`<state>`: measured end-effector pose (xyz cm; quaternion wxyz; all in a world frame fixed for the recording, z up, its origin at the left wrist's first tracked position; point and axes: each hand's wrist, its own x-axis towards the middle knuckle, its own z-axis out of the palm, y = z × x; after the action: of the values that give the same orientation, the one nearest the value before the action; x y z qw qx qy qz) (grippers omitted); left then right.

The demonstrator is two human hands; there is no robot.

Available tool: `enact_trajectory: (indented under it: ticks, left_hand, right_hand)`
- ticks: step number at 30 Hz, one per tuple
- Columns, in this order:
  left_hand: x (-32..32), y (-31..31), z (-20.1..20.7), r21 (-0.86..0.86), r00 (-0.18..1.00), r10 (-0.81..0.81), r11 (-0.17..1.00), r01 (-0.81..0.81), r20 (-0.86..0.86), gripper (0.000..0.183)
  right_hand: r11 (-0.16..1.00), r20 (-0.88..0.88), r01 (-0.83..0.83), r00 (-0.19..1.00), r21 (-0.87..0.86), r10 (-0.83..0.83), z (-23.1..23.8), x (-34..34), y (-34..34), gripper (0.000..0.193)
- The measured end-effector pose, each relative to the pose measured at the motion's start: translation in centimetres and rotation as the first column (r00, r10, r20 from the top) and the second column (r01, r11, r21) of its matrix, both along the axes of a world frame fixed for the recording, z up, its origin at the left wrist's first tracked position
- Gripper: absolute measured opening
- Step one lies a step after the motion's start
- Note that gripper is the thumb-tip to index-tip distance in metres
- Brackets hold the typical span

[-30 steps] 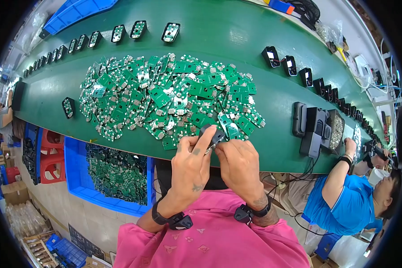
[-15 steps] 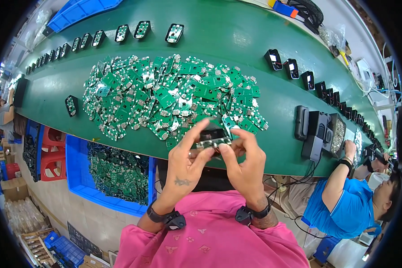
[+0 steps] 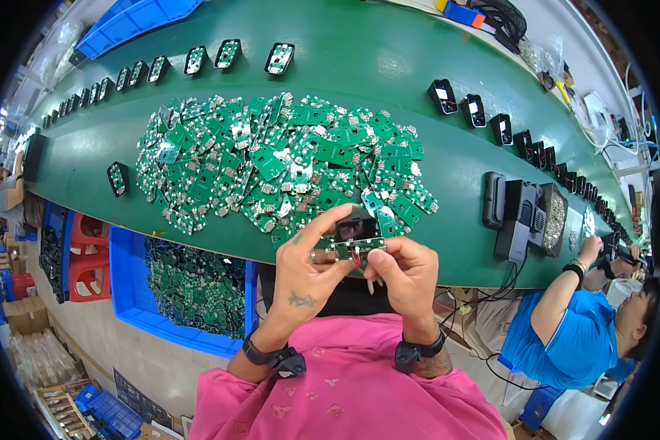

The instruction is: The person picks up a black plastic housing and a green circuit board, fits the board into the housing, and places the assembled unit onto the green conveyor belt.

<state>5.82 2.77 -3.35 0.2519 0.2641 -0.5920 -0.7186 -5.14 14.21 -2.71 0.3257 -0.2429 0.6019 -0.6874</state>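
Note:
My left hand [image 3: 302, 270] wraps round a small black plastic housing [image 3: 354, 227] at the table's near edge. In front of that housing's open side is a narrow green circuit board [image 3: 352, 248], seen nearly edge on, its left end by my left fingers. My right hand [image 3: 409, 277] is closed, thumb and fingers at the board's right end. Thin red wires [image 3: 357, 258] come from under the board. A small pale piece [image 3: 371, 284] hangs below my right thumb; its kind is unclear. Beyond both hands lies a large pile of loose circuit boards [image 3: 271, 161].
Black housings with boards [image 3: 279, 59] line the far left; more housings [image 3: 442, 97] run along the right. A single one [image 3: 117, 179] lies left of the pile. A blue bin [image 3: 128, 293] of boards stands below the table's edge. A co-worker [image 3: 565, 323] sits at right.
The housing and board have turned in my hands, so the red wires and the pale hanging piece now show. My right fingers have shifted along the board.

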Motion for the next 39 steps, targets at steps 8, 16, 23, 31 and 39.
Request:
enact_trajectory:
  ticks: [8, 16, 23, 31, 39]
  left_hand:
    - [0.0, 0.5, 1.3, -0.119, 0.997, -0.043, 0.992, 0.050, 0.057, 0.059]
    - [-0.4, 1.0, 0.1, -0.325, 0.991, 0.137, 0.937, -0.130, 0.001, 0.053]
    - [-0.4, 1.2, 0.4, -0.301, 0.994, 0.100, 0.950, -0.081, 0.048, 0.061]
    - [-0.3, 0.4, 0.6, -0.392, 1.000, 0.003, 0.920, -0.010, -0.018, 0.052]
    - [-0.3, 0.6, 1.3, -0.078, 0.994, -0.002, 0.997, -0.006, -0.106, 0.049]
  right_hand:
    - [0.994, 0.011, -0.037, 0.999, 0.108, 0.036, 1.5, -3.3, 1.0, 0.019]
    - [0.979, -0.407, -0.055, 0.904, 0.197, 0.132, 2.0, -0.8, 0.2, 0.023]
    - [0.982, -0.258, -0.119, 0.954, 0.147, 0.155, 1.9, -0.7, 0.6, 0.020]
    - [0.975, -0.480, 0.142, 0.876, 0.169, -0.045, 1.7, -0.2, -0.9, 0.021]
    - [0.968, -0.742, 0.241, 0.660, 0.064, -0.116, 0.7, -0.1, -1.5, 0.027]
